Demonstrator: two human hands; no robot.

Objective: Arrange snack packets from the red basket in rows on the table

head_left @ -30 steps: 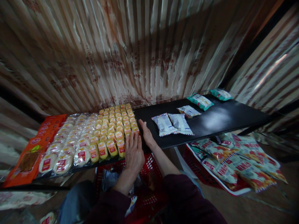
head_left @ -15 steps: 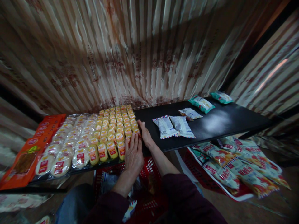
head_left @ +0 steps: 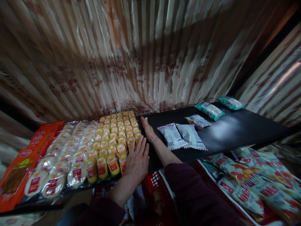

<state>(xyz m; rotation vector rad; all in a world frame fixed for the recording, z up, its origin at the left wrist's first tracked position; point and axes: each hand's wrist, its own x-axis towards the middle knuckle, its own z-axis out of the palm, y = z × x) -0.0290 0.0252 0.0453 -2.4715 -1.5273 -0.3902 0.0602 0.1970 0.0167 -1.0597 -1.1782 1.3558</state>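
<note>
On the black surface (head_left: 256,125), orange packets (head_left: 25,157) lie leftmost; round white cakes (head_left: 76,174) follow; yellow cakes (head_left: 113,163) form front-to-back rows, the foremost with long axes upright, labelled faces nearest; the left hand (head_left: 137,158), grip released, covers their front right corner; the right hand (head_left: 148,129), unclenched, flanks them; silver bags (head_left: 172,136) and teal bags (head_left: 209,110) lie beyond.

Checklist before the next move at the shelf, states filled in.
1. Left hand at near right corner of yellow packs: ok.
2. Right hand not holding a pack: ok.
3. Right hand touching the yellow packs: cannot tell.
4. Round white packs left of yellow ones: ok.
5. Silver bags squared to shelf edge: not ok, angled.
6. Red basket contents identifiable: cannot tell, dark.
</note>
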